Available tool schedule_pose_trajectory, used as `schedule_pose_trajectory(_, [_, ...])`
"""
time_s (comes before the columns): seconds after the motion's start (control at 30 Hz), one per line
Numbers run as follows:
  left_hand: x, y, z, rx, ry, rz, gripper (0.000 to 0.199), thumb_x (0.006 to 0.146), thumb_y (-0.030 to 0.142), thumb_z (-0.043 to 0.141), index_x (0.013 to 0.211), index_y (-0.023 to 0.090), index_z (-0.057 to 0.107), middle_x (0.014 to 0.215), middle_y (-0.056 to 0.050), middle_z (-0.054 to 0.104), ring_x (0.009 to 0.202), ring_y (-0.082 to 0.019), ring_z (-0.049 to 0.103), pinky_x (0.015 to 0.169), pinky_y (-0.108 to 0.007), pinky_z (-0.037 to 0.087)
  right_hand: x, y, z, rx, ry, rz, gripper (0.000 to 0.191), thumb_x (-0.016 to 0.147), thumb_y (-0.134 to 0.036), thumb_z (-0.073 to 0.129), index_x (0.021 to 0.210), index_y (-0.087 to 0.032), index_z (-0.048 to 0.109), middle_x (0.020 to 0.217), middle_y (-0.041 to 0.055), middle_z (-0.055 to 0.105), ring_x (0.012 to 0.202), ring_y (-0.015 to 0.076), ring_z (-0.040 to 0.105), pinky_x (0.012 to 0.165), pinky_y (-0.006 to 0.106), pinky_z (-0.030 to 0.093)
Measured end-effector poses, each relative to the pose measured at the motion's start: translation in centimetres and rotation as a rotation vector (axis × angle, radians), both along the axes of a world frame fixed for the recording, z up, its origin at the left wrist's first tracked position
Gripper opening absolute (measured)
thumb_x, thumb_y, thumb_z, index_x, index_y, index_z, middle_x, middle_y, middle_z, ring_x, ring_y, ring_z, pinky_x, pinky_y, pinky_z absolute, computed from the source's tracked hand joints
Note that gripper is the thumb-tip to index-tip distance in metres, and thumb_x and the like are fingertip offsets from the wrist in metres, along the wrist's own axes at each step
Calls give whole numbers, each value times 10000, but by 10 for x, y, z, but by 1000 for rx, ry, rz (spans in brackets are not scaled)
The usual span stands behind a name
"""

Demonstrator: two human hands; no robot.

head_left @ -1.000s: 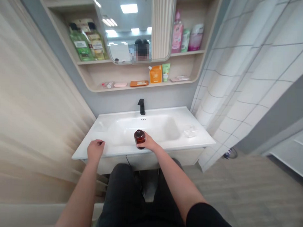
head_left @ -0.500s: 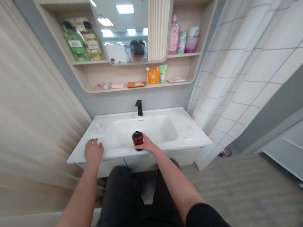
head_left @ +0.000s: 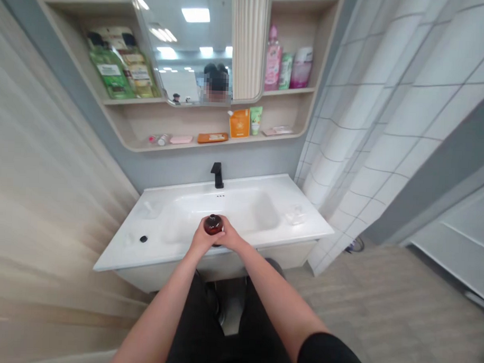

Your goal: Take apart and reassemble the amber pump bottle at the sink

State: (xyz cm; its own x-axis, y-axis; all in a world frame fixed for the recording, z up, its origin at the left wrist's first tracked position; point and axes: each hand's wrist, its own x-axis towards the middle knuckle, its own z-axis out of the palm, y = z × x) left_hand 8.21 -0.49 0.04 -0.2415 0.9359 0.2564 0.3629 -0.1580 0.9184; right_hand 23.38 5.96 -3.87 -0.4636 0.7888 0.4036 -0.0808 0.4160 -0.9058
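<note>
A brown glass bottle (head_left: 213, 225) with a dark top stands over the front of the white sink (head_left: 172, 253), and its lower part is hidden by my hands. My left hand (head_left: 202, 239) wraps it from the left and my right hand (head_left: 231, 236) grips it from the right, the two meeting around it. A small black round object (head_left: 143, 239), possibly a cap, lies on the sink's left deck, left of both hands.
A black faucet (head_left: 217, 175) rises at the sink's back edge, and a clear soap dish (head_left: 295, 216) sits at the right. Above are a mirror and wooden shelves (head_left: 203, 140) holding several toiletries. A checked shower curtain (head_left: 346, 153) hangs to the right; a beige wall stands left.
My left hand has moved from the sink's left front edge to the bottle, and a small black object now shows on the deck there. The view has shifted slightly left.
</note>
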Motion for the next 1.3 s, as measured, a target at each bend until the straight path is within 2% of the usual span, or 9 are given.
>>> schedule_pose_trajectory(0.17, [-11,7,9,-9,85,103,764,685,355,1002,1353,233,650,1293,-97,809,1198,-294,784,1133,-460,592,3,-13,12,103,-75,-111,1166,675,-363,1036,1681,-264,454,1718,187,466,1586,395,502,1358,583,412])
schedule_pose_trajectory(0.27, [-27,13,12,-21,163,146,768,712,399,1000,1372,242,642,1309,-103,809,1199,-302,789,1123,-457,596,38,-29,30,230,-135,-307,810,866,-365,902,1595,-276,560,1611,161,592,1501,370,583,1315,584,466])
schedule_pose_trajectory(0.37, [-46,20,12,-40,240,165,815,710,431,1015,1407,249,632,1313,-112,812,1200,-319,790,1108,-461,600,104,-38,46,371,-237,-641,360,1002,-359,729,1347,-259,700,1307,139,733,1290,349,683,1199,566,540])
schedule_pose_trajectory(0.43, [-59,25,8,-73,266,177,816,709,434,1019,1406,254,634,1301,-112,815,1193,-325,791,1096,-461,602,156,-36,52,421,-314,-897,287,1020,-394,678,1256,-233,703,1203,140,731,1215,356,679,1145,575,549])
schedule_pose_trajectory(0.57, [-77,35,-5,-141,228,178,772,710,419,1016,1366,266,638,1293,-97,815,1196,-306,790,1102,-441,596,238,-13,49,409,-492,-1247,612,949,-530,719,1423,-159,612,1408,234,666,1364,423,595,1201,640,480])
schedule_pose_trajectory(0.73, [-84,41,-13,-169,172,200,761,713,400,1012,1358,267,631,1298,-87,808,1196,-289,787,1114,-430,588,278,24,33,145,-613,-1268,1118,773,-691,858,1608,-80,434,1596,347,552,1482,478,544,1221,639,466])
schedule_pose_trajectory(0.83, [-83,42,-13,-181,163,191,759,708,381,1019,1352,266,634,1298,-85,809,1201,-287,784,1114,-423,585,288,40,27,-98,-609,-1227,1105,723,-673,900,1583,-144,450,1442,283,691,1323,441,679,1115,574,551])
schedule_pose_trajectory(1.03, [-82,39,-10,-170,190,193,785,721,393,1027,1381,266,621,1299,-98,816,1212,-307,785,1103,-428,585,256,56,33,-80,-462,-1112,894,702,-791,886,1312,-221,567,1185,189,770,1025,359,751,915,507,614])
schedule_pose_trajectory(1.3, [-75,33,-6,-150,234,201,816,764,382,1013,1448,245,591,1328,-140,811,1224,-328,788,1090,-447,585,90,63,32,-160,-249,-411,908,611,-562,1012,1351,-258,583,1232,109,742,1047,275,747,955,482,657])
